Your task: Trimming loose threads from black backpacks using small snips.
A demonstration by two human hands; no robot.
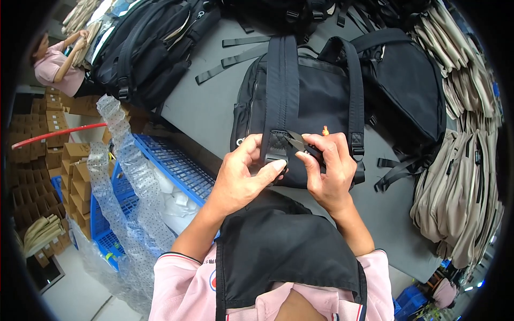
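Observation:
A black backpack [324,93] lies on the grey table in front of me, its two shoulder straps facing up. My left hand [235,176] grips the lower end of the left shoulder strap [282,80], thumb on top near its black buckle [276,157]. In my right hand [333,171] is a pair of small thread snips [295,141], the metal blades pointing at the stitched patch above the buckle. Whether the blades touch the strap, I cannot tell. A small orange piece [325,130] shows just above my right fingers.
More black backpacks lie at the right [407,85] and far left [144,53] of the grey table [209,109]. Beige bags [455,187] are stacked along the right edge. At left stand a blue crate [171,160], bubble wrap [134,160] and cardboard boxes [77,176]. Another person [61,67] works far left.

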